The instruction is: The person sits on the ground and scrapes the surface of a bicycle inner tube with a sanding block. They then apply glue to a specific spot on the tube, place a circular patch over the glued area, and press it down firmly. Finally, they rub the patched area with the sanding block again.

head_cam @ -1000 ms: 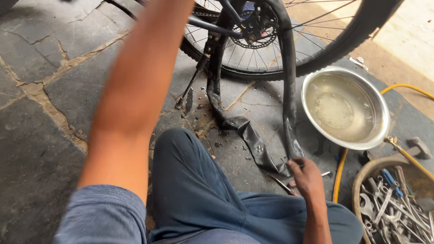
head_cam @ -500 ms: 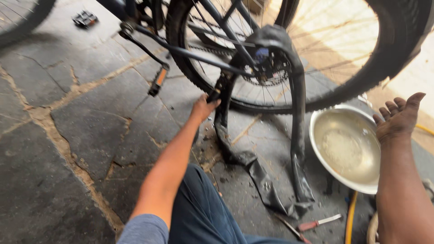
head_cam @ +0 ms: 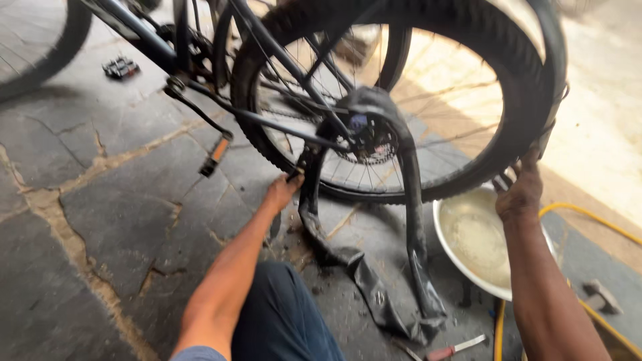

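Here the left hand (head_cam: 281, 192) is reaching forward under the wheel (head_cam: 401, 100), its fingers curling closed around the lower end of the black inner tube (head_cam: 374, 287) where it is hanging just below the tyre (head_cam: 515, 73); the exact pinch is blurred, but the hand is clearly gripping rather than lying open. The right hand (head_cam: 520, 194) is pressing up against the tyre's lower right edge, fingers bent over the tread, seemingly steadying the wheel so it is not turning while the other hand is working. The tube is draping over the hub (head_cam: 364, 127) between the two hands, one limb dropping toward the left hand and the other falling straight down, both meeting in a slack, crumpled loop on the stone floor (head_cam: 100, 220) in front of the person's knee (head_cam: 281, 321). Just below the right hand a metal basin (head_cam: 468, 241) of cloudy water is sitting, close enough to be reached without shifting. A yellow hose (head_cam: 595, 224) is curving past the basin on the far side of the right forearm. Near the tube's low end, a red-handled screwdriver (head_cam: 451, 349) is lying on the ground. Beyond the left hand the crank and pedal (head_cam: 212, 155) are hanging down, and the frame stays (head_cam: 267, 120) are crossing in front of the spokes, crowding the space around the hub and the tube. Farther left, a small dark part (head_cam: 120, 67) is resting alone on the floor.
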